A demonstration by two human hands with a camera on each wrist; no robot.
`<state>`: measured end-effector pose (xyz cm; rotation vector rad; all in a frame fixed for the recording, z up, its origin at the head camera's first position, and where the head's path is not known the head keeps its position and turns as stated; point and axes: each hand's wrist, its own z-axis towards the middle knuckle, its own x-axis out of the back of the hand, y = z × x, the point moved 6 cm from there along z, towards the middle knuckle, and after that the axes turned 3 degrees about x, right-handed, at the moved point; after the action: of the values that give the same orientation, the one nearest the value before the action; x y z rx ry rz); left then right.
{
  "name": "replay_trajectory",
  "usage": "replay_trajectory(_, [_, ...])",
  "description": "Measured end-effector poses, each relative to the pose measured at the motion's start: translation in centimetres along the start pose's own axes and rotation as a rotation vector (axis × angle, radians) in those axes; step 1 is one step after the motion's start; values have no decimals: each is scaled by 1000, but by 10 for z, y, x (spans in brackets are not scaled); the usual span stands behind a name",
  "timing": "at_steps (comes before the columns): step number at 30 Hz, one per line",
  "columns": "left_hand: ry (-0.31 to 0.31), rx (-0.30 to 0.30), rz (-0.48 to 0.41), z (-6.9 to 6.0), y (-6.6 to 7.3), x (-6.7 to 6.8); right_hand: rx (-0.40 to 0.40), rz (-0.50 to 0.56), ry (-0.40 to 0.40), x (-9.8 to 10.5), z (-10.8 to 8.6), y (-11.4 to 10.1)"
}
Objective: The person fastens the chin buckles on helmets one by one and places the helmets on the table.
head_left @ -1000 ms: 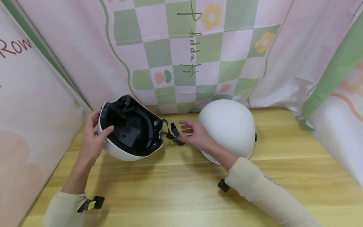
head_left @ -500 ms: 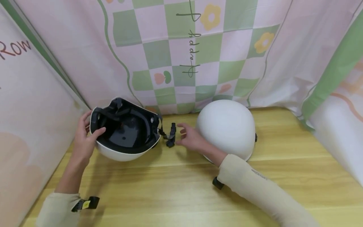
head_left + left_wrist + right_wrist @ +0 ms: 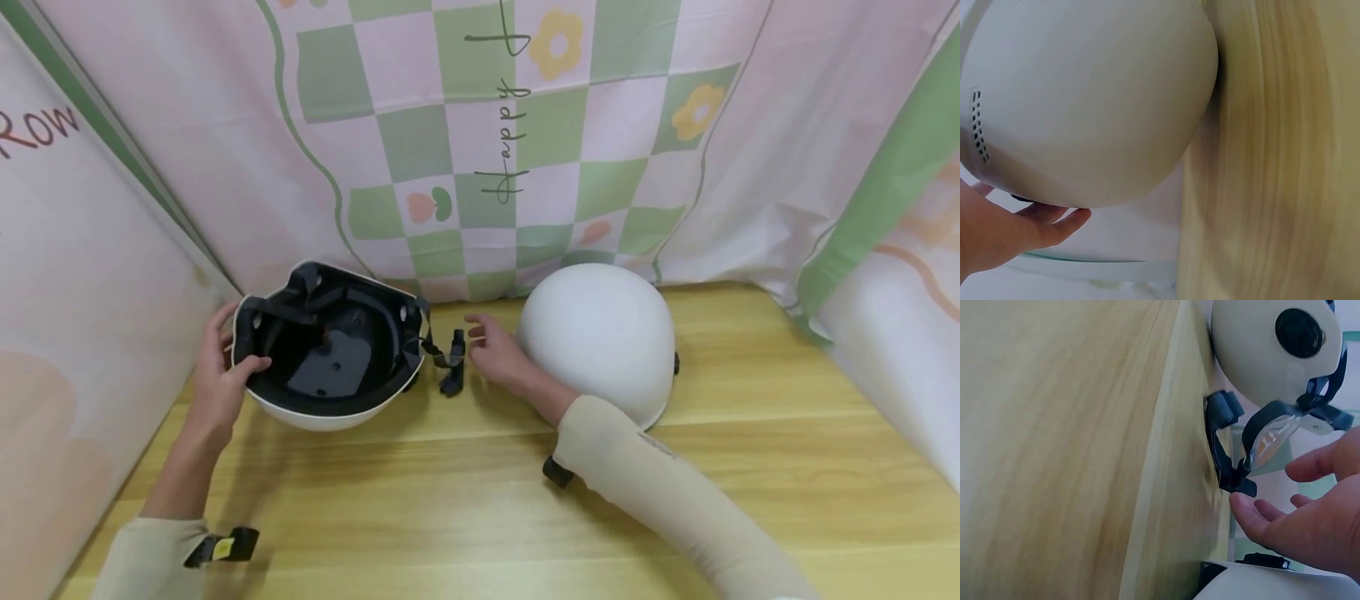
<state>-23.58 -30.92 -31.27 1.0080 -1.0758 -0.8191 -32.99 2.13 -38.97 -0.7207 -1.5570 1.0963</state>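
Observation:
An upturned white helmet (image 3: 330, 342) with a black lining stands at the left of the table, its opening facing up and toward me. My left hand (image 3: 221, 379) grips its left rim, thumb over the edge and fingers behind the shell. In the left wrist view the smooth shell (image 3: 1097, 106) hides part of that hand (image 3: 1004, 234). Black chin straps (image 3: 450, 362) hang from the helmet's right side onto the table. Beside them is my right hand (image 3: 498, 354), fingers loosely bent and holding nothing. The right wrist view shows its fingertips close to the strap's end (image 3: 1235, 478); contact is unclear.
A second white helmet (image 3: 600, 342) sits dome up just right of my right hand, partly behind that forearm. The wooden table (image 3: 480, 508) meets a patterned curtain (image 3: 420, 142) at the back and a pale curtain (image 3: 82, 300) on the left.
My left hand has shifted the upturned helmet left and tipped its opening further upward. Its straps moved along with it. My right hand has drifted slightly left beside the straps.

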Motion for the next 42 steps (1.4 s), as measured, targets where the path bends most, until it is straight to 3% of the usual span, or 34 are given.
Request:
replay_trajectory(4, [0, 5, -43, 0, -4, 1, -10, -10, 52, 1, 7, 2])
replay_trajectory(16, [-11, 10, -23, -3, -12, 1, -35, -32, 108, -6, 18, 13])
replay_trajectory(26, [-20, 26, 20, -4, -17, 0, -54, 111, 130, -2, 16, 8])
replay_trajectory(35, [-14, 58, 3, -6, -24, 0, 138, 184, 306, 26, 5, -31])
replay_trajectory(42, [1, 43, -113, -9, -24, -4, 281, 186, 316, 42, -6, -51])
